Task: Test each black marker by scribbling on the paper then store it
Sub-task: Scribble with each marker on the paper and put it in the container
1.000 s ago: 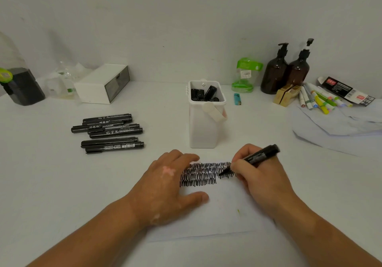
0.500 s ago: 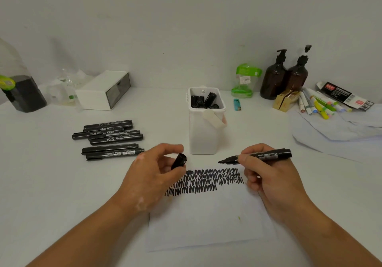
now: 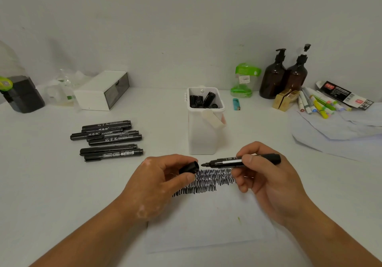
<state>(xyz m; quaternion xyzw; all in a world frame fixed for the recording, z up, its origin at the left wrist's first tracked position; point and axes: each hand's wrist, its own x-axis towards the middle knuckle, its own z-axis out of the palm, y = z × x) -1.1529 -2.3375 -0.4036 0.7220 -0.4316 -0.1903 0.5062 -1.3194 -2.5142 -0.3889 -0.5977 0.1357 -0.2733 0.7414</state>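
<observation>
I am watching the left fingers [image 3: 186, 179] pinching the loose cap [image 3: 189, 168], its open mouth turned toward the bare nib, while the right fingers [image 3: 251, 160] are wrapping round the barrel of the black marker [image 3: 237, 162] and holding it level, nib pointing at the cap. The two are sitting just apart, not yet joined, so I am judging this to be the recapping step before storing. The left hand [image 3: 157, 186] and right hand [image 3: 266, 182] are hovering just in front of the white tub [image 3: 203, 138], above the paper [image 3: 206, 225]. The paper is lying flat on the worktop [image 3: 62, 184] on my side of the tub, and rows of scribbles [image 3: 210, 180] are showing beneath the nib, so the ink test is looking done for this pen. The tub is standing upright with its top open, and the stored markers [image 3: 203, 101] are standing on end inside it, one leaning; their exact number I cannot tell. Left of the tub, a heap of capped markers [image 3: 109, 138] is lying side by side, presumably waiting for testing. Behind the tub to the right a small lighter [image 3: 236, 104] is lying, with two brown pump bottles [image 3: 272, 80] standing beyond it.
</observation>
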